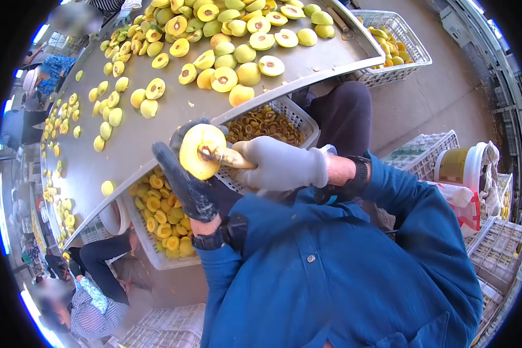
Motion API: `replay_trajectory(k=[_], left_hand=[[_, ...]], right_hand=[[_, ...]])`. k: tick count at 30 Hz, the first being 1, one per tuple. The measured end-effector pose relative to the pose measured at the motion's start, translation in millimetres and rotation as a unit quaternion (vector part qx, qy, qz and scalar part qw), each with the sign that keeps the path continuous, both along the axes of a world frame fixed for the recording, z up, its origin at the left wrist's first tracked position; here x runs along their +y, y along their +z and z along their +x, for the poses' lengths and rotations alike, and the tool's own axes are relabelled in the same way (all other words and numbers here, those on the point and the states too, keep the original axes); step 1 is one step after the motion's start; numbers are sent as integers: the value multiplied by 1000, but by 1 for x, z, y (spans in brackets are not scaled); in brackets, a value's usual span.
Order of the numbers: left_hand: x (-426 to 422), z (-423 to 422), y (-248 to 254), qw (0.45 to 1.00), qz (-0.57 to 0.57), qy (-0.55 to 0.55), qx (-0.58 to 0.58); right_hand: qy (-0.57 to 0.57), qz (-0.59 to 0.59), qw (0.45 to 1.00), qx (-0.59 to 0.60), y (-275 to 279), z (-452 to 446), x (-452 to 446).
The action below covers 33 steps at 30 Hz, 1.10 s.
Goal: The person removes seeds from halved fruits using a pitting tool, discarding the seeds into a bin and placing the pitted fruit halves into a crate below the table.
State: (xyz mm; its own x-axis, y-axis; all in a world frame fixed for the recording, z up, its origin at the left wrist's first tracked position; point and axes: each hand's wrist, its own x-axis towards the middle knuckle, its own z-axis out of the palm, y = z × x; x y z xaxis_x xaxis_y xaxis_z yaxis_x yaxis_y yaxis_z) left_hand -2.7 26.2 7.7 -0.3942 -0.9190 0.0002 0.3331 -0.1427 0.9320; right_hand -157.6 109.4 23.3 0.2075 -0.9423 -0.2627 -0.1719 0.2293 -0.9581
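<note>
My left hand (187, 188), in a dark glove, holds a yellow peach half (198, 144) with its cut face up. In a pale grey glove, my right hand (281, 163) grips the short light handle of a pitting tool (236, 158). The tool's metal end touches the brown pit area at the middle of the peach half. Below my left hand stands a crate of hollowed peach halves (165, 214). Behind my right hand, a crate holds brown pits and scraps (265, 124).
Peach halves (226, 61) lie heaped on the metal table (185, 110), whose raised edge runs before me. Another peach crate (420, 55) stands beyond the table's right end. Crates and a white bucket (461, 165) are at my right. Other people (95, 307) sit along the left.
</note>
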Motion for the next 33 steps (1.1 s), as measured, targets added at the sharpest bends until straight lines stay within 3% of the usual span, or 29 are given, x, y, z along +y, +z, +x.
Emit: replay_trajectory(k=[2,3,5,6,7,10,11,14,15,18,20,21,24,25,28,33], left_hand=[[-8,-5,4,997,53,-32,38],[-4,-17,8,997,19,7,74],[13,-29,8,971,-159,113,-137],[13,-24,-1,957,-225,130,-131],[14,-20,-8,937,-289,149,-125],[12,-12,-1,918,-319,109,-210],[12,-13,7,914,-316,103,-231],[9,-18,9,941,-296,114,-121],[6,-19,7,941,-303,112,-101],[6,-20,15,930,-320,90,-155],[-6,-15,21,914,-326,20,-241],[-12,-13,25,900,-332,-12,-283],[-9,-16,30,912,-308,23,-269],[-5,-20,26,925,-295,51,-232],[-2,-28,22,946,-237,99,-197],[-7,-32,18,949,-223,111,-193]], right_hand=[[-39,34,997,-59,-16,5,2],[-60,48,993,-87,-21,6,1],[-71,51,990,-108,-11,5,5],[-76,55,988,-120,-8,7,9],[-97,-109,983,-107,-28,20,11],[-63,-132,977,156,-14,5,17],[-48,-49,989,128,3,3,16],[-86,-102,987,-87,-14,15,19],[-57,-42,992,-102,-7,13,19],[-85,-96,992,7,-4,9,19],[-48,-93,977,185,10,-5,13],[-42,-7,994,97,16,-6,12],[-90,-119,989,-1,-11,9,9],[-81,-111,991,10,-13,9,8],[-75,-168,961,206,-8,1,3],[-59,-150,968,193,-5,-5,-4]])
